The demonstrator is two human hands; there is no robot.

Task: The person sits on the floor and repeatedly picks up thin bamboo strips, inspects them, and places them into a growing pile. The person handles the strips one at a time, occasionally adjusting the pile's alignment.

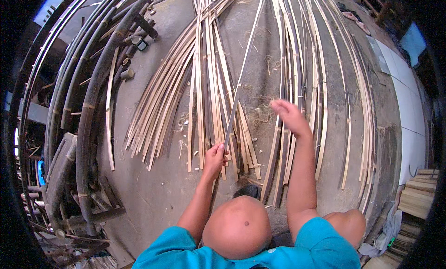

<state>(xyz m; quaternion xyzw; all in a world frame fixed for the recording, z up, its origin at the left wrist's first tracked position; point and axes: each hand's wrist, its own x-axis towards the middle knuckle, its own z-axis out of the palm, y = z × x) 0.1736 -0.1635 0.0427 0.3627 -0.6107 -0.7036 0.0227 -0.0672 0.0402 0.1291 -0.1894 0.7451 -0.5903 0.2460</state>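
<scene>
My left hand [215, 156] is closed around the near end of one long thin bamboo strip [243, 73], which runs away from me up over the floor. My right hand [289, 114] hovers with its fingers loosely apart above a bundle of split bamboo strips [297, 73] on the right, holding nothing. Another fan of bamboo strips [181, 97] lies on the floor left of the held strip. My bare knees are at the bottom of the view.
Thick dark bamboo poles [93, 97] lie stacked along the left. The concrete floor [153, 190] carries thin shavings. A white tiled strip [409, 111] runs along the right, with stacked wood pieces [418, 194] at the lower right.
</scene>
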